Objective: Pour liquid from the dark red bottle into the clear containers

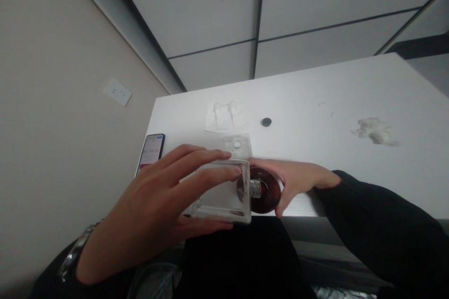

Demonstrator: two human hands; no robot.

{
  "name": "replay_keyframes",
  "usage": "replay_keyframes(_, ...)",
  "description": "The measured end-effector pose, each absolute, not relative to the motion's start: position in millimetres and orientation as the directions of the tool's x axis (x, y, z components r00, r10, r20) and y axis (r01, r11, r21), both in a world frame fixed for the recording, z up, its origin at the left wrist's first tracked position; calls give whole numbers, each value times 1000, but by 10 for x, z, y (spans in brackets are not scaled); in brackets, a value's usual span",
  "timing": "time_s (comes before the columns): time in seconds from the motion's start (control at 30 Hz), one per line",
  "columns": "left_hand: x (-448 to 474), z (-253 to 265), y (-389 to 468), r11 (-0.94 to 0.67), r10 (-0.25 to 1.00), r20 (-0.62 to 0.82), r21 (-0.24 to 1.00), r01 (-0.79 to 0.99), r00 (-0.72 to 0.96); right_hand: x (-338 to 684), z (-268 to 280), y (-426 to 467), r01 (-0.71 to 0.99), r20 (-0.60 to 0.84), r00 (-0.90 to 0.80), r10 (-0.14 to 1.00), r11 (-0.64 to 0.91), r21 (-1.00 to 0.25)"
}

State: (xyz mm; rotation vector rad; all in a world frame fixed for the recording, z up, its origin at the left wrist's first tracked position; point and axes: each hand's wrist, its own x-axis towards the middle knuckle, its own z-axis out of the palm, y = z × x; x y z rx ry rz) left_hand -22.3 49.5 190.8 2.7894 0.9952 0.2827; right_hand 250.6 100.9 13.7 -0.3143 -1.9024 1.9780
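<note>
My left hand (157,196) grips a clear square container (220,217) by its sides, its fingers spread across the near face. My right hand (294,177) is wrapped round a dark brown rounded bottle (268,198) with a clear threaded neck. The bottle is tilted, its neck pointing left against the container's wall. Whether the neck touches it I cannot tell. Just beyond my left fingertips is another clear square bottle (242,149) with a round opening.
Two white pump heads (224,113) lie on a thin white sheet at the back. Right of them is a dark round cap (266,122). A crumpled tissue (375,131) rests farther right. A phone (152,149) showing a timer lies at the table's left edge, beside the wall.
</note>
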Motion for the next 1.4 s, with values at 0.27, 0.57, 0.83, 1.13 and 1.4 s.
replay_keyframes(0.27,-234,1926,515,-777,623,109,197,597,775,2505,159,1010,-110,95,-904,417,-14,-994)
replay_keyframes(0.57,-217,1957,516,-791,607,109,178,585,787,2501,223,1002,-90,79,-903,423,-7,-996)
replay_keyframes(0.83,-209,1971,525,-804,592,118,156,574,797,2502,205,1002,-107,94,-899,427,-8,-994)
replay_keyframes(1.13,-218,1950,524,-803,594,137,164,573,793,2498,204,1012,-113,97,-904,417,-13,-994)
replay_keyframes(1.4,-212,1979,536,-810,584,139,159,564,799,2502,189,1006,-117,105,-903,416,-4,-993)
